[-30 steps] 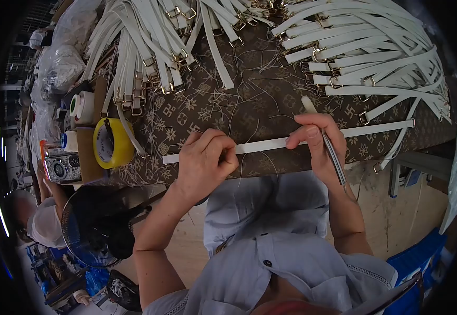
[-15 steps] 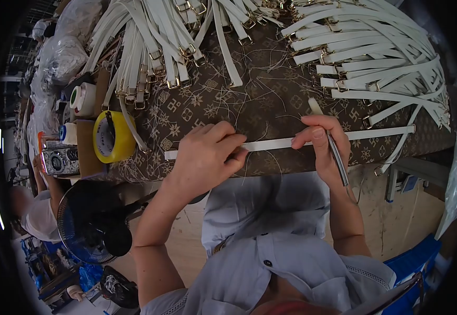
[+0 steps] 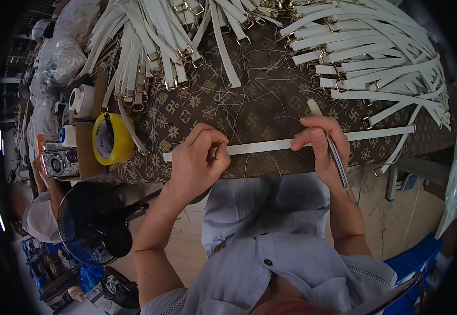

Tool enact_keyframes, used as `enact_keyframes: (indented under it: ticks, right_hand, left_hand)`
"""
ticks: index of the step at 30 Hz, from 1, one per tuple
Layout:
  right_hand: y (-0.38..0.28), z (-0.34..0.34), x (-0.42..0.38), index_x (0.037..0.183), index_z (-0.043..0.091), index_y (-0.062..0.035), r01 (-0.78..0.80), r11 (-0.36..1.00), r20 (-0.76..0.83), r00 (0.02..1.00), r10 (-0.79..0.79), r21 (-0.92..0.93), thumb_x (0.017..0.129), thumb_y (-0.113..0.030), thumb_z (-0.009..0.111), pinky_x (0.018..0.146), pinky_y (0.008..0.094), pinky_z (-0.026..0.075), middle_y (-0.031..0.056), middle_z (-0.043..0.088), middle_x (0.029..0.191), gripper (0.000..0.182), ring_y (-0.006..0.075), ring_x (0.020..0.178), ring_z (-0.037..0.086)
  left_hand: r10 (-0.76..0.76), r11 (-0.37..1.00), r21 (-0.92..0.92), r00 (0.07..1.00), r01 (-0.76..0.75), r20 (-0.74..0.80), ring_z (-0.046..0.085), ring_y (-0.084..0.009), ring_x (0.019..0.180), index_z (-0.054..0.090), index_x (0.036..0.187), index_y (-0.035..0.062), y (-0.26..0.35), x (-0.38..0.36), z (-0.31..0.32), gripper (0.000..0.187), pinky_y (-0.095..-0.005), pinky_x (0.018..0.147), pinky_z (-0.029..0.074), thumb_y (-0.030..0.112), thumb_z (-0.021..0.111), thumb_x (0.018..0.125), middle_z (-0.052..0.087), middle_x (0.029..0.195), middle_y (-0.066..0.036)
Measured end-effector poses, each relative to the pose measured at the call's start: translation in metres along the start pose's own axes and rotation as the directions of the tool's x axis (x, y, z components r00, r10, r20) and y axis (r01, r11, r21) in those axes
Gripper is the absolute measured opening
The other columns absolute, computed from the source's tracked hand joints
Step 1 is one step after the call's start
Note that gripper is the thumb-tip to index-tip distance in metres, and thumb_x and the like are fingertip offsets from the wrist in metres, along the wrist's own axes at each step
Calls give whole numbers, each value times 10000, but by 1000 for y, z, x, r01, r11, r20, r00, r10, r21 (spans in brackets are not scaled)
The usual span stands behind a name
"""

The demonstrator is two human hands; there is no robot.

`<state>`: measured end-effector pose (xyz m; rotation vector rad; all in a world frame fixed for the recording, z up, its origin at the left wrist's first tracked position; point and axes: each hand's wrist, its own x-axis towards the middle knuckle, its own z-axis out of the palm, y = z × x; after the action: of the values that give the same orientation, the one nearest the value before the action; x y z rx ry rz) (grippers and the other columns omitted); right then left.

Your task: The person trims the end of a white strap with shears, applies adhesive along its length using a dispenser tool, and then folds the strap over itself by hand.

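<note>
I hold both forearms reaching forward from my body, elbows bent and well apart. The white strap (image 3: 260, 147) lies lengthwise on the patterned cloth (image 3: 291, 164), running crosswise before me, and both my hands are at it.

My left hand (image 3: 199, 157) is over the strap toward its left end, the back of the hand turned up and the wrist below the strap. The fingers are curled, with the index finger and thumb arched toward each other; I can't tell whether their tips meet, or whether they pinch the strap or a thread.

My right hand (image 3: 328, 149) is at the strap right of its middle, half turned with the palm side inward. Its fingers are bent and slightly spread around a slim tool (image 3: 338, 165), and one fingertip is at the strap. The tool slants across the strap, its pale end above and its metal shaft running down along my wrist.

Above the strap, to the left, hangs a bundle of white straps (image 3: 139, 42) with metal buckles; above it to the right lies a pile of buckled straps (image 3: 380, 50). Loose threads (image 3: 239, 100) are scattered above the strap, and a yellow tape roll (image 3: 119, 156) sits beyond its left end.
</note>
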<state>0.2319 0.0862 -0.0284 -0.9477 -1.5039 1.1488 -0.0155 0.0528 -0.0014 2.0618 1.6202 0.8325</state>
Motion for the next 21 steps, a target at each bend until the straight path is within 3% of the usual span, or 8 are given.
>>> enact_keyframes:
  ticks: [2, 4, 10, 14, 16, 17, 19, 21]
  right_hand:
    - [0, 0, 0, 1102, 584, -25, -5, 1000, 0, 1000, 5, -14, 996, -305, 494, 623, 195, 423, 40, 658, 701, 312, 57, 654, 570]
    - [2, -1, 0, 1103, 584, -26, 3, 1000, 0, 1000, -3, -26, 996, -310, 492, 625, 195, 423, 39, 658, 698, 317, 58, 653, 569]
    - [0, -1, -1, 1107, 581, -27, -17, 999, 0, 1000, 17, -44, 996, -325, 490, 623, 201, 419, 38, 657, 691, 331, 55, 648, 563]
    - [1, 0, -1, 1109, 581, -28, -17, 1000, -8, 1000, 17, -15, 996, -324, 489, 620, 202, 417, 39, 657, 690, 330, 53, 643, 554]
    - [0, -2, 0, 1109, 581, -28, -18, 1000, -6, 1000, 18, -16, 996, -324, 489, 622, 202, 418, 40, 657, 692, 330, 54, 646, 556]
    - [0, -2, 0, 1109, 581, -29, -17, 1000, 4, 1000, 17, -19, 996, -324, 489, 623, 201, 419, 41, 658, 693, 329, 55, 649, 558]
    - [2, 0, 0, 1109, 580, -28, -12, 1000, -10, 1000, 13, 12, 996, -323, 490, 626, 201, 421, 41, 658, 697, 329, 55, 655, 563]
    - [3, 0, 0, 1108, 580, -27, -5, 999, -21, 1000, 6, 41, 996, -322, 491, 629, 202, 423, 42, 659, 701, 328, 56, 660, 568]
  left_hand:
    - [-65, 994, -87, 997, 68, 42, 614, -167, 597, 614, 866, 32, 5, 3, -6, 125, -290, 532, 498, 13, 647, 747, 593, 845, -60]
    - [130, 987, 88, 988, -137, 83, 610, -176, 617, 632, 841, 40, 7, 9, -5, 120, -286, 548, 502, 46, 678, 730, 599, 851, -46]
    - [302, 846, 372, 918, -382, 256, 623, -191, 723, 641, 808, 78, 15, 18, -2, 156, -301, 606, 517, 86, 725, 676, 590, 832, -23]
    - [309, 836, 403, 926, -372, 215, 622, -196, 670, 629, 810, 83, 12, 11, 8, 141, -293, 571, 515, 65, 709, 695, 582, 822, -27]
    - [244, 923, 292, 968, -250, 57, 609, -186, 597, 615, 818, 72, 9, 4, 13, 126, -282, 529, 510, 10, 677, 728, 582, 834, -40]
    - [246, 923, 290, 967, -253, 61, 609, -186, 597, 615, 818, 72, 6, 1, 18, 126, -282, 529, 510, 10, 677, 728, 582, 834, -40]
    - [216, 967, 164, 969, -196, -116, 594, -157, 523, 577, 819, 58, 1, -2, 26, 166, -262, 445, 484, -21, 668, 704, 578, 839, -43]
    - [138, 989, 63, 982, -130, -129, 603, -155, 535, 577, 826, 52, 3, 0, 24, 170, -265, 458, 494, -36, 660, 707, 583, 840, -53]
